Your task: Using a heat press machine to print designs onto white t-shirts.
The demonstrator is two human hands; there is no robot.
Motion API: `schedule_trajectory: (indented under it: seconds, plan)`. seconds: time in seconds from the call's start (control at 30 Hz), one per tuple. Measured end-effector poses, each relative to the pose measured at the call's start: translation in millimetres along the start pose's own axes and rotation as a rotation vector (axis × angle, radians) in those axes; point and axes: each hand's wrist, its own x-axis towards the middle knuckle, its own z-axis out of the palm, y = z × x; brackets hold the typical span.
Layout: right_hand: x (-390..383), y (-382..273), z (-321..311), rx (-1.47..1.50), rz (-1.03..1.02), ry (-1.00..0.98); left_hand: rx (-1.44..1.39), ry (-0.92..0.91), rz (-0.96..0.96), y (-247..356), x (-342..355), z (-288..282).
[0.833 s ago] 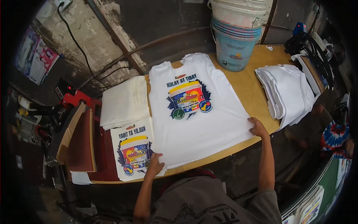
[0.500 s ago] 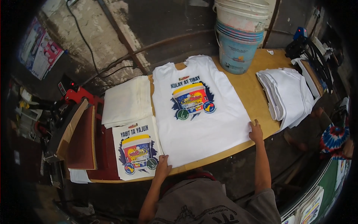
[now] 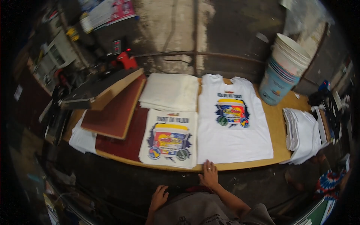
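Note:
A white shirt with a colourful paint-bucket print lies spread flat on the wooden table. At the table's front edge, by the shirt's lower left corner, is my right hand. Its fingers are stretched out, hold nothing and seem to touch the edge. My left hand hangs in front of my body, off the table, with loosely bent fingers and nothing in them. Beside the shirt on the left lies a pile of printed transfer sheets, the top one carrying the same design mirrored.
Behind the sheets is a stack of off-white sheets. A heat press with a raised brown board stands on the left, white cloth beneath it. Stacked buckets stand back right, near folded white shirts. Someone's tie-dye clothing shows far right.
My view has turned left. My right hand has left the shirt's lower right corner for its lower left. My left hand has drawn back from the shirt toward my body.

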Motion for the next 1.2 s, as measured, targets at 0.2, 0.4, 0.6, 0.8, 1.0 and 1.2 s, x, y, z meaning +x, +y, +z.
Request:
schedule_trajectory:
  seconds: [0.2,0.4,0.6,0.8,1.0,1.2]
  plan:
    - [-12,-13,23,-0.114,0.085,0.013,0.093,0.083,-0.264,-113,-112,-29]
    - [-5,4,55,-0.315,0.209,-0.077,-0.008,0.205,-0.348,-128,-163,-89]
    - [8,-85,39,-0.598,0.493,-0.079,0.021,0.290,-0.320,-170,-140,-115]
    - [3,-69,58,-1.122,0.182,-0.055,-0.048,0.199,-0.135,-238,-96,-140]
    - [-13,-4,102,-1.411,0.132,0.022,0.075,0.238,-0.188,-298,-38,-232]
    - [29,-39,105,-0.677,0.126,-0.328,-0.035,0.145,-0.076,-314,57,-356]
